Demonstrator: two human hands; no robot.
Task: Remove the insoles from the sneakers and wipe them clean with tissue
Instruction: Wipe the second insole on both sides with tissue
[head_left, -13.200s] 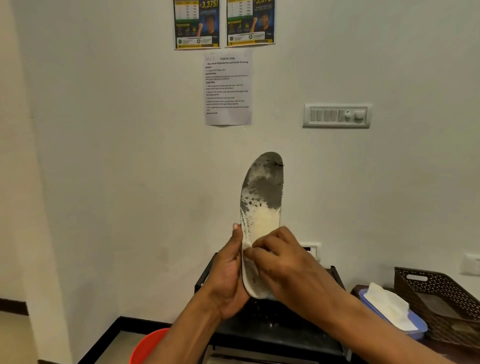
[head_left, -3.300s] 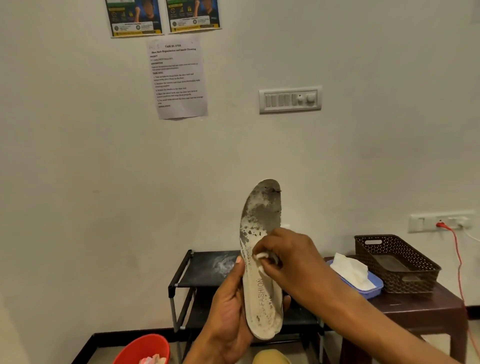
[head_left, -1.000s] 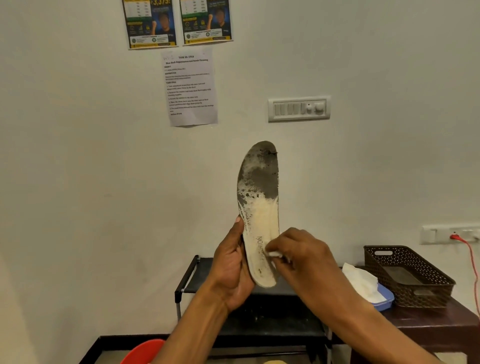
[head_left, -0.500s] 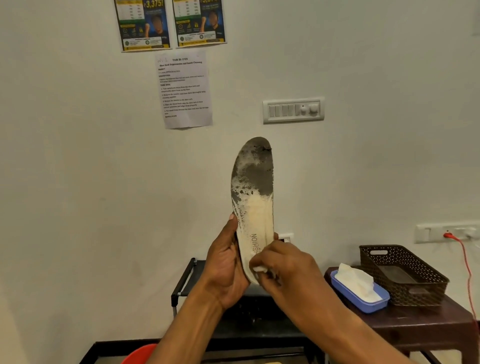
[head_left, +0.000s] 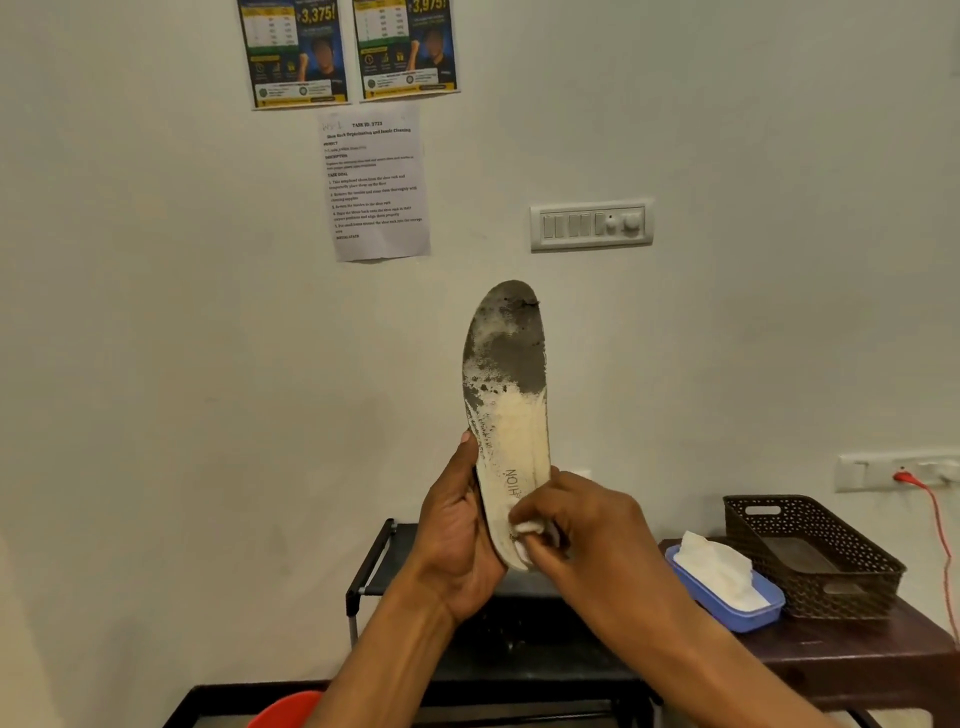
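Observation:
A worn insole (head_left: 506, 395) stands upright in front of me, its toe end grey with dirt and its lower half pale cream with printed letters. My left hand (head_left: 452, 535) grips its heel end from the left and behind. My right hand (head_left: 576, 530) pinches a small wad of white tissue (head_left: 527, 527) against the insole's heel area. No sneakers are in view.
A black shoe rack (head_left: 374, 566) stands below my hands against the wall. To the right, a dark wooden table (head_left: 831, 654) carries a blue tissue box (head_left: 748, 608) and a brown perforated basket (head_left: 810, 571). A red tub (head_left: 285, 709) shows at the bottom edge.
My right hand with the tissue has slid down the insole toward the heel over the last second. My left hand keeps the same grip, and the insole stays upright.

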